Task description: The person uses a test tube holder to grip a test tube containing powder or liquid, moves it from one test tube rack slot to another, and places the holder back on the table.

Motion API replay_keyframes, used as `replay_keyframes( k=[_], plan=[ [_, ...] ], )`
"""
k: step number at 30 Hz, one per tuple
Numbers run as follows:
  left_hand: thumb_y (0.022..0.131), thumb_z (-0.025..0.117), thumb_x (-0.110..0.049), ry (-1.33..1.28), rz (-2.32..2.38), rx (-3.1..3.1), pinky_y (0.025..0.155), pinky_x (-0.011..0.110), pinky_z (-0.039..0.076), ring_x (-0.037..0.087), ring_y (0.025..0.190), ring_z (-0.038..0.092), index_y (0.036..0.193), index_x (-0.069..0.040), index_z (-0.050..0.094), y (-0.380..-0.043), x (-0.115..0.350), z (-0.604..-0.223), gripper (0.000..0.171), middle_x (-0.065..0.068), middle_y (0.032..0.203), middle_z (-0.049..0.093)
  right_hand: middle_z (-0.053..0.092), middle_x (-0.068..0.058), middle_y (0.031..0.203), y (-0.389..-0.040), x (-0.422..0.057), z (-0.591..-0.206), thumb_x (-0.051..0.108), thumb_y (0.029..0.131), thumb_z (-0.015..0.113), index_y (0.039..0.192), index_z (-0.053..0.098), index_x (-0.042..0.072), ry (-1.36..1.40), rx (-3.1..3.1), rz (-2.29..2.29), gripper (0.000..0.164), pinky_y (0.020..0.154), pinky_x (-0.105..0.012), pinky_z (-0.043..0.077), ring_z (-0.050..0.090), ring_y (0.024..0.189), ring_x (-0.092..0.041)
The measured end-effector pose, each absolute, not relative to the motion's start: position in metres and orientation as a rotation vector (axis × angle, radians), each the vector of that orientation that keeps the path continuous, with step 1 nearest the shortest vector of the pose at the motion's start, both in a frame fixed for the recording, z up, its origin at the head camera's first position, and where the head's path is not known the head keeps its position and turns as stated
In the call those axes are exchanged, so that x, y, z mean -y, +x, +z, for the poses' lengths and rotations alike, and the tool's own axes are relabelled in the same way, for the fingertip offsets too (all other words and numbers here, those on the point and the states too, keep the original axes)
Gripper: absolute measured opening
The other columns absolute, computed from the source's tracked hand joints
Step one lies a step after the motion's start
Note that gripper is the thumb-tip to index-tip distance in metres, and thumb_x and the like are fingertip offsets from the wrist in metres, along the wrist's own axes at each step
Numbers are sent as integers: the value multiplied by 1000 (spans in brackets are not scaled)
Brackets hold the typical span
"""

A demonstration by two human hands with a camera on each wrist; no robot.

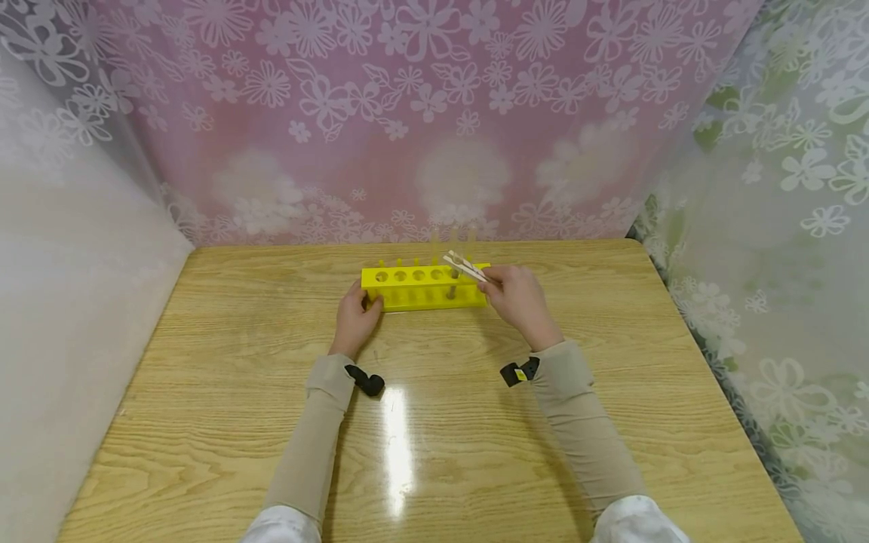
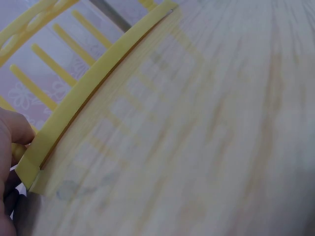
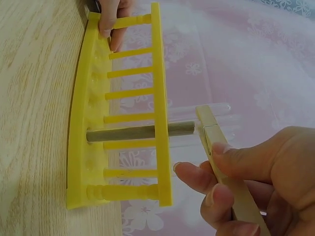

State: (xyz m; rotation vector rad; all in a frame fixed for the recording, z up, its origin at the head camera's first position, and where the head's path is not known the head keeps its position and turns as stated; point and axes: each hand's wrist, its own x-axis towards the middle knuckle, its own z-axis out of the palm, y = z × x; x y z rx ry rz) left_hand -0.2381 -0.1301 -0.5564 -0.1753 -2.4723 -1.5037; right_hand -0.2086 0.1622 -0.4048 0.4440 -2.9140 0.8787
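Observation:
A yellow test tube rack (image 1: 400,305) stands on the table, with round holes in its top plate and a row of pegs. My left hand (image 1: 357,317) grips the rack's left end, thumb on the front; in the left wrist view only part of that hand (image 2: 15,132) shows. In my right hand (image 3: 261,177) is a wooden test tube clamp (image 3: 214,132), pinched between thumb and fingers. Its tip is right at the upper end of a grey-brown rod-shaped piece (image 3: 133,133), which stands upright through a hole right of the rack's middle. Several clear test tubes (image 3: 221,108) rise behind, round ends up.
The wood-grain table (image 1: 462,422) extends around the rack, with a bright reflection in front. A pink flowered curtain (image 1: 380,151) hangs behind the table's far edge. Pale curtains flank it, the right one (image 1: 801,226) flowered.

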Motion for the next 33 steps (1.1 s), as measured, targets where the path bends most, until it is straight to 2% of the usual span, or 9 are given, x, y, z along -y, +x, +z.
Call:
replay_keyframes(
  k=[11, 15, 19, 28, 33],
  plan=[
    [95, 63, -10, -168, -1510, 2482, 86, 41, 47, 26, 104, 58, 112, 6, 66, -238, 130, -556, 24, 15, 127, 60, 73, -18, 97, -206, -164, -401, 12, 96, 65, 119, 70, -2, 430, 2907, 906, 27, 50, -32, 36, 49, 55, -20],
    [95, 63, -10, -170, -1508, 2479, 84, 40, 47, 26, 101, 57, 110, 6, 67, -238, 130, -555, 23, 15, 126, 60, 71, -21, 107, -205, -164, -400, 11, 95, 66, 123, 68, -2, 429, 2893, 933, 31, 51, -32, 39, 57, 61, -22],
    [94, 63, -10, -174, -1503, 2480, 86, 41, 48, 26, 103, 58, 112, 5, 67, -237, 130, -555, 24, 14, 125, 60, 71, -22, 108, -204, -165, -400, 11, 95, 67, 123, 68, -3, 439, 2867, 931, 32, 52, -31, 39, 59, 62, -23],
    [94, 63, -11, -169, -1521, 2484, 89, 42, 47, 26, 108, 57, 115, 6, 66, -237, 130, -554, 27, 14, 128, 59, 73, -20, 95, -204, -166, -396, 11, 95, 66, 123, 68, -2, 471, 2815, 945, 30, 46, -30, 33, 41, 46, -18],
    [95, 63, -11, -173, -1516, 2484, 89, 42, 47, 26, 107, 57, 116, 5, 66, -237, 130, -555, 27, 15, 128, 59, 73, -20, 95, -203, -166, -391, 11, 95, 66, 124, 68, -1, 450, 2823, 964, 31, 43, -29, 31, 38, 44, -17]
  ],
)
